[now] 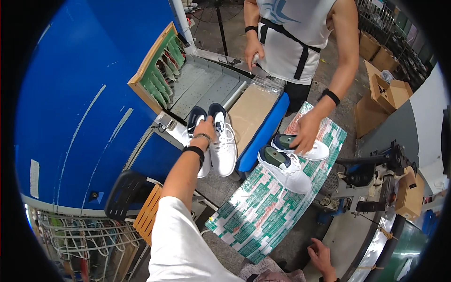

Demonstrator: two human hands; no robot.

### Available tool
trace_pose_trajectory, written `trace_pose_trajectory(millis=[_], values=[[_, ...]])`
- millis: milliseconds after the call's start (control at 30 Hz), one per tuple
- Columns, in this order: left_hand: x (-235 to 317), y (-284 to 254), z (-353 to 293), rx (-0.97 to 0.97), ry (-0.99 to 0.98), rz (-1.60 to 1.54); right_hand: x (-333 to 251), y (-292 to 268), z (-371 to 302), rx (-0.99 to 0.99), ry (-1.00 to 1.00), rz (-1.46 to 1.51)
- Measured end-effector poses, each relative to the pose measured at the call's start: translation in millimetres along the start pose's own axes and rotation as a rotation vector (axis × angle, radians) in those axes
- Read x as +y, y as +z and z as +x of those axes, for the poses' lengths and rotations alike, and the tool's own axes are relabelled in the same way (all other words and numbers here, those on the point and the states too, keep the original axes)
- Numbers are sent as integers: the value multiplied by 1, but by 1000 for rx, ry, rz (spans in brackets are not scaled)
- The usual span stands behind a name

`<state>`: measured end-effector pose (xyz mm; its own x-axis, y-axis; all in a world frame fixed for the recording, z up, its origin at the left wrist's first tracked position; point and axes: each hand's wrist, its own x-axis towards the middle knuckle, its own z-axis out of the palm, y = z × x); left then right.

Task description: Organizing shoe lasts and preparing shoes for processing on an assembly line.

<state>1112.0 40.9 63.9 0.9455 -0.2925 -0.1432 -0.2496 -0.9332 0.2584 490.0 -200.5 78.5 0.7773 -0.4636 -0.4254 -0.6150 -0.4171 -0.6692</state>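
Observation:
Two white lace-up sneakers with dark linings, a right-hand one (223,157) and a partly hidden left-hand one (205,168), hang side by side over the near end of the conveyor. My left hand (206,129) reaches forward and grips them at their collars. Low at the right, my right hand (321,256) is off the table with loosely bent fingers apart and nothing in it. On the table with green-and-white patterned covering (249,225) lie a near white sneaker (293,176) and a far white sneaker (317,150), both with green shoe lasts inside.
Across from me a co-worker's hand (307,131) touches the far sneaker; their other hand (254,51) holds a small tool. A tan conveyor belt (256,105) runs beside a machine opening with green curtain strips (157,91). Machinery (371,181) borders the right; a folding chair (148,211) stands left.

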Motion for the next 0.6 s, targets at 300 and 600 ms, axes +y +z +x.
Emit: trace_pose_trajectory(millis=[300,600], values=[[73,-119,-49,530,516,128,-109,-44,128,163,-308,63],[213,74,-175,-2,351,-265,-167,-34,378,270,-686,-464]])
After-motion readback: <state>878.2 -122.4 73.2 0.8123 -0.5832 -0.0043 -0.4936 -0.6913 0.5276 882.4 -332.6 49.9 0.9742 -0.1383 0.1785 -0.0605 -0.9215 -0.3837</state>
